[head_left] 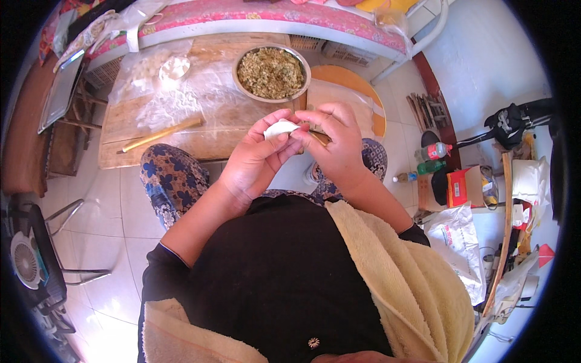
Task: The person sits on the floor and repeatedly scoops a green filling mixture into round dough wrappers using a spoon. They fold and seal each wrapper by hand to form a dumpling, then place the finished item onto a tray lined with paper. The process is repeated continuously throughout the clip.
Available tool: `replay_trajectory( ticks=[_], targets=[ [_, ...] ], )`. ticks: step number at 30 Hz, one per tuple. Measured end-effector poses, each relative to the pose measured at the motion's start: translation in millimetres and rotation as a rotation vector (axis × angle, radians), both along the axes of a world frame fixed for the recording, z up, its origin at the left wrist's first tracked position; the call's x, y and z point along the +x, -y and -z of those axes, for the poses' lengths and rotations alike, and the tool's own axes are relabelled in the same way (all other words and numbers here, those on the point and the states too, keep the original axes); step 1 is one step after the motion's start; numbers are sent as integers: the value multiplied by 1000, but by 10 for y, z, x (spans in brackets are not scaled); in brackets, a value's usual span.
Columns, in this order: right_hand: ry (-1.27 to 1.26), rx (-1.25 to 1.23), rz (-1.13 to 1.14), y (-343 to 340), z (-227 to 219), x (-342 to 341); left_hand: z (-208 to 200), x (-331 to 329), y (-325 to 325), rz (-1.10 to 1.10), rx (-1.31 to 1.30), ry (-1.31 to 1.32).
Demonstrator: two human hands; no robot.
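Note:
A white, folded dumpling (280, 128) rests in the fingers of my left hand (257, 151), which is turned palm up. The fingertips of my right hand (334, 142) pinch the dumpling's right end. Beyond my hands, a metal bowl (266, 99) holds chopped green-brown filling (270, 71). To the left, a wooden rolling pin (162, 135) lies on the floured wooden table (212, 142). A small white bowl (174, 70) stands farther back, among pale flour-covered pieces too blurred to tell. Something thin and brown shows partly behind my right hand.
A round yellow surface (379, 121) adjoins the table's right side, with a pale sheet (345, 103) over it. Behind runs a bed edge with pink cloth (242, 13). Several bottles (431, 166) and a white bag (457, 242) are at right; a folding chair (51, 254) stands left.

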State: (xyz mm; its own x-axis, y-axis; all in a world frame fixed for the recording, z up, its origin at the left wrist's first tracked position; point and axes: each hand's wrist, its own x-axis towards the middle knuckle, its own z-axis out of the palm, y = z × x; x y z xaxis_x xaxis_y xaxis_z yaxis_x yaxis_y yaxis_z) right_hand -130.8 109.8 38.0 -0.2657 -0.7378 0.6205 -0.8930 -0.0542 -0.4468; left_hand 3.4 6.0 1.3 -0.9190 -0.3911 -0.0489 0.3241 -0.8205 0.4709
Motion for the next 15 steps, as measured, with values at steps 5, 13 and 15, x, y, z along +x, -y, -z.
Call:
replay_trajectory(
  ticks=[5,13,15],
  targets=[
    [-54,-100,-96,43,64,-71,42,-11,-26,10,6,16],
    [-5,-123,-119,56,-49,25,-5,-1,-43,-26,-263,69],
    [-71,-90,-166,41,10,-47,-52,10,-70,-23,-321,91]
  ],
)
